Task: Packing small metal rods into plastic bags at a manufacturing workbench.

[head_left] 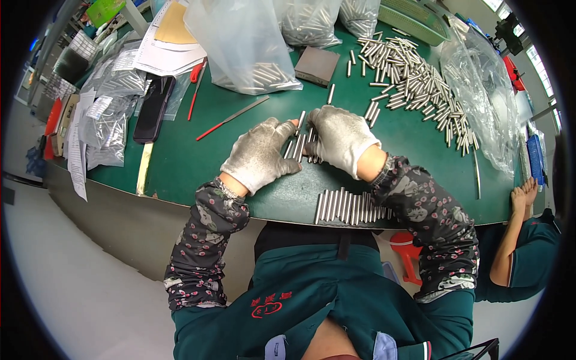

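Observation:
My left hand (255, 155), in a worn grey-white glove with bare fingertips, curls around the left side of a small group of metal pins (298, 147) on the green table. From the other side, my right hand (343, 137), gloved alike, presses its fingers against the same pins. Both hands are closed about the group, and my fingers partly hide it. Nearer the front edge lies a neat side-by-side row of metal pins (345, 207), its right end beneath my right sleeve. A loose pile of metal pins (414, 81) spreads across the back right.
Beyond my hands stand a plastic bag of pins (252, 54) and a dark square block (317, 65). A red-handled file (233, 119) and a phone (154, 110) lie left. A green basket (414, 23) sits behind the pile. Another person's hands (524, 197) rest at the right edge.

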`<state>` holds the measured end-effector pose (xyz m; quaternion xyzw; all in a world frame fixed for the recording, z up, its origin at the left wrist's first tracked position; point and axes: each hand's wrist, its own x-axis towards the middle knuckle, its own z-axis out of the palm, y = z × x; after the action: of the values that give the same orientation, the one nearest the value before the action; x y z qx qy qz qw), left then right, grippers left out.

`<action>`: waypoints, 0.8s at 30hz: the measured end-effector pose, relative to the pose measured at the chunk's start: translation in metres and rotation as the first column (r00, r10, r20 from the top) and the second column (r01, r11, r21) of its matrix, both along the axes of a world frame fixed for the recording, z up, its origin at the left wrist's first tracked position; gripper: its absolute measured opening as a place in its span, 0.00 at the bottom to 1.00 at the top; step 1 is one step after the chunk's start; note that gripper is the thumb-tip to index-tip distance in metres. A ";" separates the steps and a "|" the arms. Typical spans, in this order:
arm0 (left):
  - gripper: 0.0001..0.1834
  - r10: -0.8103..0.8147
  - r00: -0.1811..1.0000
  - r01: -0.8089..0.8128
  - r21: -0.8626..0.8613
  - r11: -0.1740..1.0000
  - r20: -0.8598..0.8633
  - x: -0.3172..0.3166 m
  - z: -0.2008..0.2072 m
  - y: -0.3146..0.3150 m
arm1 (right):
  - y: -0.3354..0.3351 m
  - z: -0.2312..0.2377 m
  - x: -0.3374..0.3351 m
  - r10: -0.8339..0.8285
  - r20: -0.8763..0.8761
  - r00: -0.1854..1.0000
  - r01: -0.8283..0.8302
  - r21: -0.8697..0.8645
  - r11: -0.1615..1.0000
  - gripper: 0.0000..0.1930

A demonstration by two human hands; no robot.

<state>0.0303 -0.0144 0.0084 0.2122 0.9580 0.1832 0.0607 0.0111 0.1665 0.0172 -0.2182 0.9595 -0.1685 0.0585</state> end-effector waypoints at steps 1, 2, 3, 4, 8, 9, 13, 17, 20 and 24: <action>0.40 -0.016 1.000 0.014 0.073 0.997 0.022 -0.001 -0.003 -0.003 | 0.000 -0.001 0.001 -0.018 -0.029 0.999 0.016 -0.043 0.999 0.16; 0.39 -0.034 0.999 0.027 0.145 0.989 0.041 -0.002 -0.004 -0.005 | 0.001 -0.003 0.002 -0.037 -0.060 0.998 0.032 -0.085 0.996 0.15; 0.39 -0.036 0.999 0.030 0.145 0.989 0.038 -0.002 -0.003 -0.006 | 0.003 -0.005 -0.001 -0.040 -0.062 0.997 0.034 -0.086 0.996 0.15; 0.38 -0.025 0.999 0.020 0.120 0.993 0.037 0.000 -0.002 -0.007 | 0.008 -0.008 -0.006 -0.048 0.151 0.987 0.089 -0.274 0.958 0.13; 0.28 0.011 0.998 -0.017 0.106 0.994 0.063 0.003 0.003 -0.008 | 0.031 0.007 0.003 -0.072 0.092 0.993 0.110 -0.529 0.841 0.08; 0.25 0.021 0.997 -0.029 0.108 0.994 0.077 0.003 0.003 -0.008 | 0.037 0.008 0.007 -0.084 -0.137 0.987 0.021 -0.407 0.913 0.08; 0.21 0.103 0.992 -0.112 0.136 0.984 0.077 0.005 0.002 -0.002 | 0.049 -0.002 0.020 0.183 -0.290 0.939 -0.249 -0.210 0.945 0.09; 0.17 0.165 0.985 -0.167 0.033 0.985 0.054 0.005 0.004 0.006 | 0.045 0.000 0.024 0.372 -0.145 0.917 -0.397 -0.225 0.890 0.12; 0.17 0.188 0.979 -0.188 -0.005 0.982 0.080 0.005 0.009 0.008 | 0.045 -0.004 0.014 0.208 -0.165 0.964 -0.250 -0.302 0.920 0.13; 0.17 0.232 0.972 -0.228 -0.080 0.970 0.046 0.005 0.012 0.017 | 0.026 -0.004 -0.011 0.233 -0.273 0.933 -0.281 -0.150 0.948 0.14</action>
<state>0.0357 0.0028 0.0200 0.0920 0.9802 0.1591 0.0732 0.0005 0.1922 0.0136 -0.3664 0.9021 -0.2192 -0.0629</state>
